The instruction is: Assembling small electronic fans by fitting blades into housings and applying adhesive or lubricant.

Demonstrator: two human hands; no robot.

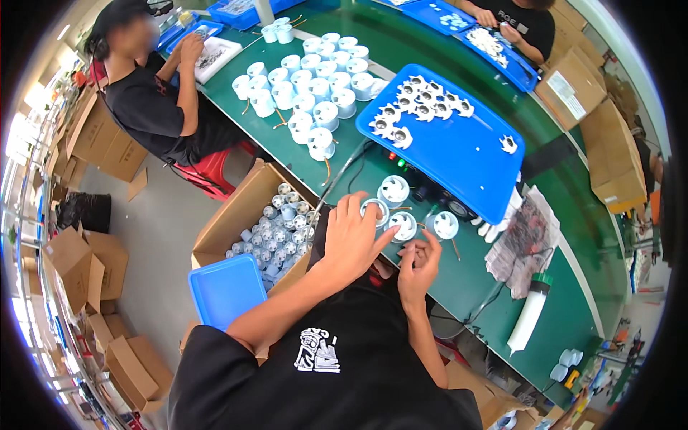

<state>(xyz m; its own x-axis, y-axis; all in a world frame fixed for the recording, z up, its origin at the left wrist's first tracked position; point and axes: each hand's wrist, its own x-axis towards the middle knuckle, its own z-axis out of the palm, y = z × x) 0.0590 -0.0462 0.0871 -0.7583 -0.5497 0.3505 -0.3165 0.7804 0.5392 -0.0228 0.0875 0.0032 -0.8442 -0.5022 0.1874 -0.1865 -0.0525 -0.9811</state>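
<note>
Both forearms reach up over the near edge of the green worktop (464, 285), the left one angling across to the right, the right one rising more steeply. The left hand (356, 233) is palm down, fingers loosely spread and bent over the rim of a pale cup (379, 215), its thumb stretched to the edge of a second cup (403, 226); how firmly it grips, I can't tell. The right hand (419, 266) is turned inward just beside that second cup, fingers half curled, and I can't make out whether its fingertips pinch the thin wire there. The second cup sits on the worktop between the two hands, upright, its fan-like end up and its long axis vertical. An outer cup (445, 226) stands likewise, its wire trailing toward the near edge.
</note>
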